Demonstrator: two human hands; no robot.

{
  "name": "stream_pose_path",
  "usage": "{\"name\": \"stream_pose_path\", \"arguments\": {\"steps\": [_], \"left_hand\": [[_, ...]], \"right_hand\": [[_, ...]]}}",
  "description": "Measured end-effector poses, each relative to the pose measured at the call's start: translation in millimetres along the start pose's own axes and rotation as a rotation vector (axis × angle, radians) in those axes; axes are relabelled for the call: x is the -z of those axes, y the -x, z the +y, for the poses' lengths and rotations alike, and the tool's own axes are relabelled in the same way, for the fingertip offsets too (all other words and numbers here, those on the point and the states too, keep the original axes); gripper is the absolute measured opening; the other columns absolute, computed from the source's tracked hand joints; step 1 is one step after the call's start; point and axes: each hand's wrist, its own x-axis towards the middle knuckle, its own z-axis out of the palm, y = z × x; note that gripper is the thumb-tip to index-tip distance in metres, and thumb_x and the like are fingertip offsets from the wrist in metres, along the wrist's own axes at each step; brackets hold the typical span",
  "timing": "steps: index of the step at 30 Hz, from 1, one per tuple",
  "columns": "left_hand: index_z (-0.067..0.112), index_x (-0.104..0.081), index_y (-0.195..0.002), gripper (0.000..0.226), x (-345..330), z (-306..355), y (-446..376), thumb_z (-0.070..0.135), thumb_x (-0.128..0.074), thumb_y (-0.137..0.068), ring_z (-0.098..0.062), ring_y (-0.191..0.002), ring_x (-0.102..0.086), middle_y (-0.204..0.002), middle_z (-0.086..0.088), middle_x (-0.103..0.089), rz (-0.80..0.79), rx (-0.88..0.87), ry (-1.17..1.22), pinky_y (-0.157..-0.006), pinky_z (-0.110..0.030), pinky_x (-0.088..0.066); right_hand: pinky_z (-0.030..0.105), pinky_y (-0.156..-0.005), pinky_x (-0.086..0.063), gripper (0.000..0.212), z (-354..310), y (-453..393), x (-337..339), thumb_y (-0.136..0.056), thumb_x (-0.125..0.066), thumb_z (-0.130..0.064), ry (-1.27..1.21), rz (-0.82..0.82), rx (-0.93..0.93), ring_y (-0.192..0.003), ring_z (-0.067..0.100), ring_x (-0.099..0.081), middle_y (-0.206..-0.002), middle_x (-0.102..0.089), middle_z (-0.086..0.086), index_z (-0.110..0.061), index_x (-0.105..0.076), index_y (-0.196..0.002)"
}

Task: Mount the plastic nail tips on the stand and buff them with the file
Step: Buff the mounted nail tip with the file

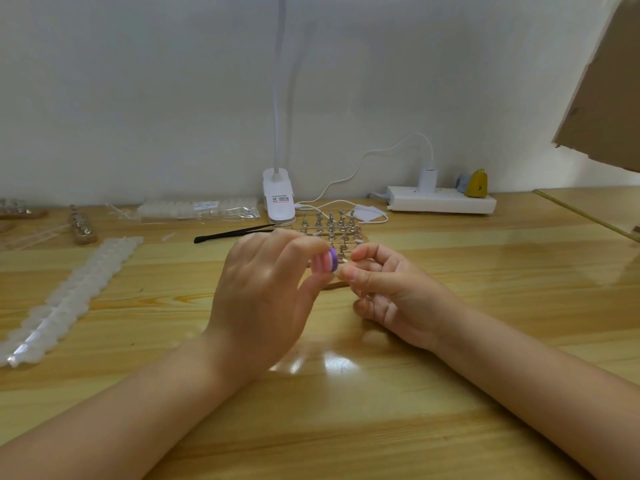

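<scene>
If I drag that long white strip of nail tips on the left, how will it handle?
The strip probably flops: it lies in a limp, wavy line in thin clear plastic. Likely light and slippery on the glossy table.

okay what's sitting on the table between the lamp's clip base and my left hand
In the head view, black tweezers lie on the wooden table between the white lamp clip base and the left hand, which holds the pink and purple file.
</scene>
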Motion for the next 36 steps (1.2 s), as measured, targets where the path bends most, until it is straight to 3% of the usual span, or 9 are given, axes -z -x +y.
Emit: {"name": "stream_pose_path", "arguments": {"steps": [2, 5, 10, 12, 16, 21, 26, 32, 36], "left_hand": [[0.02, -0.054, -0.106, 0.017, -1.1, 2.5, 0.6, 0.032, -0.051, -0.095, -0.025, -0.085, -0.062, -0.094, -0.002, -0.067, -0.032, -0.038, -0.011, -0.083, -0.037, -0.04], [0.015, -0.068, -0.101, 0.026, -3.2, -2.6, 2.4, 0.031, -0.049, -0.091, -0.031, -0.087, -0.064, -0.094, -0.003, -0.069, -0.144, 0.053, -0.109, -0.084, -0.043, -0.044], [0.016, -0.059, -0.109, 0.019, -0.7, 0.7, 0.3, 0.027, -0.051, -0.094, -0.024, -0.088, -0.063, -0.098, 0.0, -0.068, 0.009, 0.01, 0.023, -0.085, -0.036, -0.039], [0.019, -0.056, -0.109, 0.018, -1.9, 2.3, 0.6, 0.029, -0.051, -0.095, -0.022, -0.089, -0.063, -0.099, 0.0, -0.068, -0.021, -0.048, 0.016, -0.085, -0.036, -0.039], [0.014, -0.069, -0.101, 0.029, -2.9, -5.6, 2.9, 0.03, -0.047, -0.091, -0.03, -0.086, -0.065, -0.093, -0.001, -0.07, -0.159, 0.061, -0.107, -0.085, -0.037, -0.035], [0.019, -0.06, -0.11, 0.022, -0.4, 1.7, -1.3, 0.031, -0.048, -0.096, -0.022, -0.087, -0.063, -0.099, 0.002, -0.069, -0.048, 0.008, 0.038, -0.084, -0.037, -0.039], [0.018, -0.069, -0.102, 0.031, -1.7, -5.3, 1.9, 0.033, -0.045, -0.091, -0.028, -0.088, -0.064, -0.094, 0.004, -0.07, -0.228, 0.073, -0.049, -0.09, -0.038, -0.033], [0.01, -0.066, -0.1, 0.022, -1.3, 2.1, -0.5, 0.028, -0.055, -0.092, -0.017, -0.083, -0.06, -0.093, 0.003, -0.067, -0.024, 0.031, 0.068, -0.084, -0.034, -0.039], [0.012, -0.068, -0.093, 0.03, -2.6, -0.3, 1.2, 0.035, -0.049, -0.091, -0.029, -0.081, -0.063, -0.086, -0.001, -0.067, -0.155, 0.1, -0.053, -0.081, -0.043, -0.043]], "right_hand": [[0.019, -0.044, -0.043, 0.035, 0.1, -0.1, 0.1, -0.063, -0.07, -0.005, 0.004, -0.012, 0.008, -0.05, 0.005, -0.052, -0.066, -0.063, -0.004, -0.014, -0.051, -0.092], [0.019, -0.044, -0.044, 0.033, 0.7, -0.2, 0.5, -0.065, -0.069, -0.004, -0.007, -0.009, 0.011, -0.05, 0.005, -0.051, -0.07, -0.065, -0.001, -0.015, -0.051, -0.091], [0.02, -0.044, -0.045, 0.034, 0.7, -0.8, 1.3, -0.065, -0.07, -0.004, 0.002, -0.015, 0.01, -0.05, 0.005, -0.052, -0.068, -0.064, -0.002, -0.014, -0.052, -0.092], [0.02, -0.044, -0.044, 0.034, 0.8, -0.8, 1.8, -0.065, -0.069, -0.004, 0.011, -0.028, 0.013, -0.05, 0.005, -0.052, -0.066, -0.062, -0.003, -0.014, -0.051, -0.092], [0.02, -0.045, -0.045, 0.034, 1.3, -1.0, 2.5, -0.066, -0.07, -0.005, -0.005, -0.031, 0.013, -0.052, 0.005, -0.051, -0.074, -0.065, 0.0, -0.015, -0.052, -0.093], [0.02, -0.044, -0.045, 0.034, 1.3, -1.7, 2.6, -0.066, -0.069, -0.005, 0.013, -0.034, 0.017, -0.051, 0.005, -0.05, -0.069, -0.063, -0.003, -0.015, -0.052, -0.094], [0.02, -0.044, -0.044, 0.033, 1.6, -1.4, 2.6, -0.068, -0.068, -0.004, -0.006, -0.039, 0.022, -0.052, 0.006, -0.05, -0.074, -0.062, 0.0, -0.015, -0.052, -0.094], [0.02, -0.044, -0.045, 0.038, 1.4, -1.4, 2.2, -0.063, -0.075, -0.004, 0.009, -0.036, 0.015, -0.052, 0.005, -0.052, -0.069, -0.062, -0.003, -0.015, -0.053, -0.092], [0.02, -0.043, -0.044, 0.033, 1.1, -1.3, 2.4, -0.065, -0.07, -0.005, 0.004, -0.02, 0.016, -0.05, 0.005, -0.05, -0.067, -0.062, -0.003, -0.015, -0.052, -0.09]]}}
